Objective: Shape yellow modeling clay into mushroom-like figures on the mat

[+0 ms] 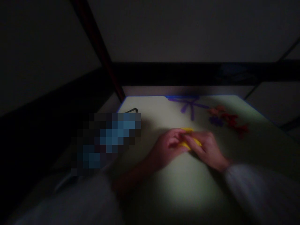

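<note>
I'm seeing purple strips (192, 112) lying toward the back of the pale tabletop (150, 107). Red pieces (231, 120) are resting rightward.

The picture is dim, with the walls and corners sinking nearly to black. A soft pool of light falls on the pale table (178, 187), brightest toward its near middle and fading to greenish gloom at the right. Faint shadows lie beside the hands. Everything looks hazy and soft-edged, with fine detail smeared, and a patch at left is hidden by coarse square blocks.
</note>
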`<state>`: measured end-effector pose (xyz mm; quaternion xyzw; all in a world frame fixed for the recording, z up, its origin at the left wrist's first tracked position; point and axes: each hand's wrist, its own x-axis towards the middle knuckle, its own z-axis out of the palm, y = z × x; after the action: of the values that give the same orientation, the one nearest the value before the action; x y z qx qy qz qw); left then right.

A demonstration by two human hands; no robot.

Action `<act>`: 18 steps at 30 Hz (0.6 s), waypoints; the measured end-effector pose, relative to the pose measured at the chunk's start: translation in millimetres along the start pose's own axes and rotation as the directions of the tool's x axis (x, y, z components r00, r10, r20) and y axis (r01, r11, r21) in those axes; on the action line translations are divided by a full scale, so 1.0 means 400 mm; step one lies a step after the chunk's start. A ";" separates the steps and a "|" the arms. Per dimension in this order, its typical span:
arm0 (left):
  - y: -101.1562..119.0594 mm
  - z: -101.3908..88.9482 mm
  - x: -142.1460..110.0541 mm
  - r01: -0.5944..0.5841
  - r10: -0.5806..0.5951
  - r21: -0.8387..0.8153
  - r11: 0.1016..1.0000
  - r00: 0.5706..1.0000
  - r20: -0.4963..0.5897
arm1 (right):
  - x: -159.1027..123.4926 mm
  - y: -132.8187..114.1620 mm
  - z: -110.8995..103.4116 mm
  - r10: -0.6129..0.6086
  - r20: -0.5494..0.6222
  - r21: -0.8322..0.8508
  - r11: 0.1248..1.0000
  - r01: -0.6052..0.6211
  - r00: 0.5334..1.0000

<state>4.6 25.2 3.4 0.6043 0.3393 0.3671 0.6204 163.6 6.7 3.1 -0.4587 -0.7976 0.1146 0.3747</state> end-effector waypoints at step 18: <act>-0.011 -0.005 0.007 -0.039 0.039 0.030 0.999 0.999 -0.006 | 0.000 0.013 -0.018 0.030 -0.101 -0.034 0.999 -0.034 0.994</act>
<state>4.4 28.6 -1.2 0.6188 0.3350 0.3759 0.6030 171.9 8.6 5.3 -0.4833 -0.7722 0.0830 0.4040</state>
